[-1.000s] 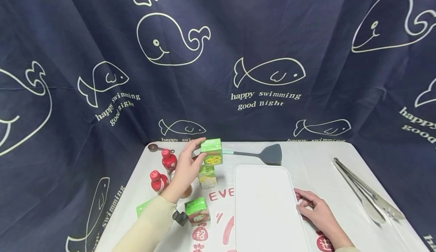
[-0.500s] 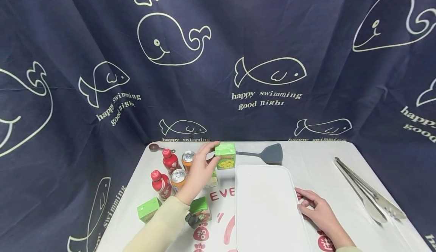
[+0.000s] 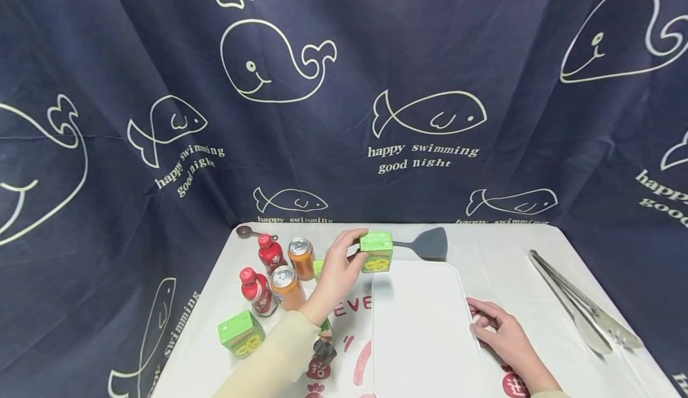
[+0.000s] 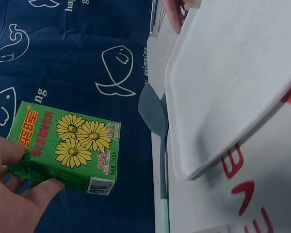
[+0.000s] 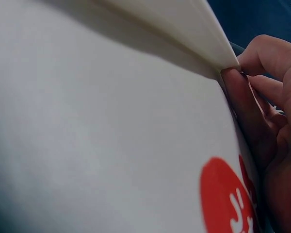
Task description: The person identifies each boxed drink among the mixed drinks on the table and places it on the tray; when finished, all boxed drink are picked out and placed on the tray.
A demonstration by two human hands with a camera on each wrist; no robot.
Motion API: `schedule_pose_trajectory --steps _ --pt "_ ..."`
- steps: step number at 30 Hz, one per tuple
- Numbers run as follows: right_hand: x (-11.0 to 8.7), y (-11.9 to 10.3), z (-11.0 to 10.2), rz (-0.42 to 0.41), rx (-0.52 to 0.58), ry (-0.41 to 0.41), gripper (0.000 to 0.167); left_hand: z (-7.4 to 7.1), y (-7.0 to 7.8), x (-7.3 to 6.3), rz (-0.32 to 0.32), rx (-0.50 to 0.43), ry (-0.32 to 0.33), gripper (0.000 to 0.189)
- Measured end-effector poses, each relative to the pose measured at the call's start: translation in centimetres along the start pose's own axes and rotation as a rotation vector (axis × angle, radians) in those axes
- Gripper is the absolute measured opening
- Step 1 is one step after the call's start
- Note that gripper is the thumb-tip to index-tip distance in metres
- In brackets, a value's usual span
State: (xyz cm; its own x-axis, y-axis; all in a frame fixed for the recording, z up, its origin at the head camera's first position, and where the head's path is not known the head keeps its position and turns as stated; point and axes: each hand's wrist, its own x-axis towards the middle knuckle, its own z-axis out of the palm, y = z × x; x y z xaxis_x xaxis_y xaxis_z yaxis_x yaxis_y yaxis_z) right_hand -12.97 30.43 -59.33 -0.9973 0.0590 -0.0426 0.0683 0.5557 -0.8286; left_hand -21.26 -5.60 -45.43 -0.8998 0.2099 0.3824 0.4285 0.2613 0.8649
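Observation:
My left hand [image 3: 337,275] pinches a green drink carton [image 3: 377,253] between thumb and fingers. It holds the carton up over the far left corner of a white tray [image 3: 419,326]. Yellow flowers and a barcode show on the carton [image 4: 70,145] in the left wrist view. At the tray's right edge is my right hand [image 3: 502,333], its fingers bent. The right wrist view shows thumb and forefinger of this hand [image 5: 266,97] gripping the rim of the tray [image 5: 194,29]. My left hand and sleeve mostly cover two more green cartons.
Two red bottles [image 3: 258,290], two orange cans [image 3: 287,287] and another green carton [image 3: 241,333] stand at left. A brown measuring spoon [image 3: 252,232] lies behind them. The grey spatula [image 3: 430,244] lies beyond the tray, metal tongs [image 3: 580,302] to the right.
My left hand has carried the green carton rightward and slightly nearer, from above the other cartons to the tray's far left corner. The cans have come into sight. My right hand stays put.

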Motion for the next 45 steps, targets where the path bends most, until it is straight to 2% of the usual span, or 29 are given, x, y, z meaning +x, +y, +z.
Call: schedule_pose_trajectory --steps 9,17,25,33,40,45 --pt "0.1 0.0 -0.1 -0.006 -0.027 0.001 0.060 2.1 -0.7 -0.1 -0.023 -0.065 -0.013 0.044" --pt "0.1 0.1 0.0 -0.002 -0.005 0.008 0.061 4.2 -1.3 -0.1 -0.038 -0.105 -0.028 0.044" --pt "0.2 0.1 0.0 -0.018 0.010 0.000 0.060 6.3 -1.4 -0.1 -0.067 -0.102 -0.051 0.043" --pt "0.1 0.0 -0.1 -0.016 -0.047 0.010 0.060 8.7 -1.5 -0.4 -0.107 -0.110 -0.067 0.044" --pt "0.1 0.0 -0.1 0.004 -0.050 0.000 0.062 10.4 -2.2 -0.8 -0.107 -0.124 -0.079 0.045" --pt "0.0 0.0 0.0 0.010 -0.001 -0.006 0.062 11.5 -2.6 -0.8 -0.119 -0.126 -0.090 0.045"
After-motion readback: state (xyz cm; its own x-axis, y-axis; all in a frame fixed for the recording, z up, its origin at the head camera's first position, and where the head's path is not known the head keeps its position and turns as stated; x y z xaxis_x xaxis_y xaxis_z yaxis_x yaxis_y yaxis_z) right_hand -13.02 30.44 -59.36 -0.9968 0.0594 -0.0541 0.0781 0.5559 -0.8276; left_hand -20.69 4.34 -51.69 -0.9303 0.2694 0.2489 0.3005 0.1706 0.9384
